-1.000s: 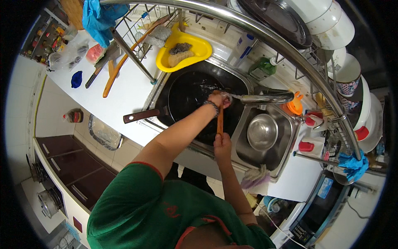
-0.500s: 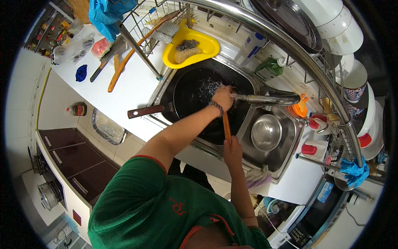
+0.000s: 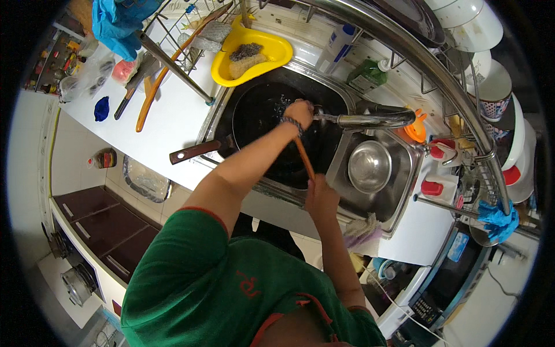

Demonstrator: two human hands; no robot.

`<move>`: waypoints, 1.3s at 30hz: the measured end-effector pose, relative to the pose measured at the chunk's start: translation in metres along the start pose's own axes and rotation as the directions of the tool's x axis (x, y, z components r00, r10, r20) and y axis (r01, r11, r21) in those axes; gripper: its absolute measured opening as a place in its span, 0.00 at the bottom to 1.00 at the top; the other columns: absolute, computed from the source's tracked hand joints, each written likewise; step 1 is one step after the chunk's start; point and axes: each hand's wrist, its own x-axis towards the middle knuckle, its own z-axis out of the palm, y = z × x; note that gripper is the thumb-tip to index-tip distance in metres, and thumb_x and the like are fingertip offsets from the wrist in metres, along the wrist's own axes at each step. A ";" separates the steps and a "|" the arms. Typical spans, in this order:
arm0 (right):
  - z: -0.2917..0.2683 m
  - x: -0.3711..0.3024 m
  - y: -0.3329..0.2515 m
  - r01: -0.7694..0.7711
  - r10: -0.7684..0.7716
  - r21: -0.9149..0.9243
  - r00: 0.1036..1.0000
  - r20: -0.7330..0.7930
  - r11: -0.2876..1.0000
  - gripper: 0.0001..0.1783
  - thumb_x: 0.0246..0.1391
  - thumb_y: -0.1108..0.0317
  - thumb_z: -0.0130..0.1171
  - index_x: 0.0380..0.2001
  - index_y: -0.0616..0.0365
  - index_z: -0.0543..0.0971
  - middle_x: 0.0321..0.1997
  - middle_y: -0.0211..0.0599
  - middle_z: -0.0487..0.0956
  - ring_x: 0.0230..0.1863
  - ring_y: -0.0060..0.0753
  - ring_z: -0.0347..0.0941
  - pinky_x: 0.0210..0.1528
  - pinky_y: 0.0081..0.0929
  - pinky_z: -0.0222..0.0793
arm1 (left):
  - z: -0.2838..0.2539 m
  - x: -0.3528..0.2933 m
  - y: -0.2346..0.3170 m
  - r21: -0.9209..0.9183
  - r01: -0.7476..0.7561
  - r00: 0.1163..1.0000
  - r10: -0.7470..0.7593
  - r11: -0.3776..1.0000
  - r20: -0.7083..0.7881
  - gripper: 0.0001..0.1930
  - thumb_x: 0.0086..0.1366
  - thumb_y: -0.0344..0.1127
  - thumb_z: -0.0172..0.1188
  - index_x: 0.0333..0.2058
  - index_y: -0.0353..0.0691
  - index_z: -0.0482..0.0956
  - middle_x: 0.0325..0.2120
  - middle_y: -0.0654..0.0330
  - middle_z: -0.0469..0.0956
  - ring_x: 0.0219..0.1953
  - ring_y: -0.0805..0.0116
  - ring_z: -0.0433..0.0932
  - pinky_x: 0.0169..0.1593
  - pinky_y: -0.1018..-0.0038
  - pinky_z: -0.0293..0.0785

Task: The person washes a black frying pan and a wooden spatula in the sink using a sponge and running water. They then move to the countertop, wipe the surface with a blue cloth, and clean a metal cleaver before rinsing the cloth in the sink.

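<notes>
Wooden handle (image 3: 304, 158) near faucet (image 3: 378, 120) and bowl (image 3: 370, 167)

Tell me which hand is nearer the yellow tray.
Left. The left hand is by the spout, below and right of the tray in the picture; the right hand is much farther down, on the wooden handle.

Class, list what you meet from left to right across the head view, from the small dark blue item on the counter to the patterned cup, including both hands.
Small dark blue item → brown pan handle → yellow basin → left hand → right hand → steel bowl → patterned cup
</notes>
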 end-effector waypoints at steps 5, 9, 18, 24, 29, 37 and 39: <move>0.012 0.012 -0.004 0.065 -0.066 -0.019 0.997 -0.051 0.998 0.11 0.52 0.72 0.53 0.39 0.65 0.70 0.22 0.41 0.73 0.19 0.38 0.71 0.20 0.34 0.66 | 0.022 -0.022 0.003 -0.615 0.503 0.848 -0.485 0.607 0.215 0.20 0.60 0.23 0.48 0.52 0.36 0.63 0.35 0.43 0.76 0.26 0.53 0.80 0.27 0.66 0.80; 0.015 -0.001 -0.023 0.208 -0.210 0.095 0.978 0.003 0.973 0.21 0.49 0.74 0.55 0.48 0.66 0.68 0.32 0.46 0.72 0.28 0.45 0.72 0.30 0.38 0.68 | 0.013 -0.025 -0.018 -0.728 0.617 0.750 -0.501 0.298 0.431 0.11 0.65 0.30 0.47 0.45 0.35 0.68 0.23 0.48 0.77 0.11 0.63 0.72 0.11 0.72 0.67; 0.020 0.043 0.024 -0.431 0.309 0.764 0.898 0.313 0.480 0.20 0.56 0.67 0.54 0.50 0.61 0.68 0.40 0.41 0.73 0.33 0.34 0.72 0.35 0.30 0.68 | 0.017 -0.022 0.014 -0.778 0.624 0.673 -0.453 -0.075 0.584 0.19 0.65 0.45 0.50 0.35 0.29 0.75 0.20 0.50 0.75 0.15 0.64 0.71 0.17 0.70 0.68; 0.051 0.121 0.028 -0.238 0.296 0.805 0.952 0.082 0.544 0.16 0.59 0.62 0.50 0.45 0.61 0.72 0.35 0.36 0.75 0.34 0.29 0.73 0.33 0.26 0.68 | -0.002 -0.049 0.006 -0.853 0.479 0.789 -0.526 0.206 0.316 0.12 0.56 0.20 0.52 0.40 0.32 0.71 0.24 0.52 0.76 0.18 0.68 0.74 0.16 0.75 0.69; 0.061 0.200 0.014 -0.377 0.182 0.769 0.830 0.528 -0.516 0.18 0.59 0.53 0.51 0.24 0.55 0.71 0.22 0.30 0.69 0.23 0.24 0.65 0.24 0.21 0.62 | -0.010 -0.062 -0.021 -0.686 0.302 0.903 -0.429 0.662 -0.016 0.18 0.52 0.18 0.52 0.44 0.33 0.67 0.25 0.57 0.74 0.19 0.72 0.71 0.20 0.77 0.67; 0.042 0.198 -0.019 -0.350 0.362 0.930 0.858 0.365 -0.109 0.16 0.60 0.58 0.49 0.21 0.54 0.71 0.14 0.26 0.60 0.11 0.24 0.54 0.15 0.22 0.52 | -0.054 -0.078 -0.016 -0.802 0.594 0.771 -0.330 0.067 0.544 0.19 0.56 0.22 0.57 0.47 0.32 0.67 0.36 0.55 0.73 0.31 0.67 0.75 0.36 0.72 0.79; 0.046 0.198 -0.033 -0.119 0.335 0.934 0.942 -0.001 0.337 0.09 0.56 0.65 0.52 0.25 0.57 0.74 0.19 0.30 0.65 0.17 0.28 0.61 0.22 0.24 0.60 | -0.052 -0.084 -0.015 -0.819 0.571 0.772 -0.307 -0.048 0.556 0.18 0.58 0.24 0.58 0.47 0.31 0.68 0.39 0.52 0.74 0.33 0.64 0.76 0.36 0.71 0.79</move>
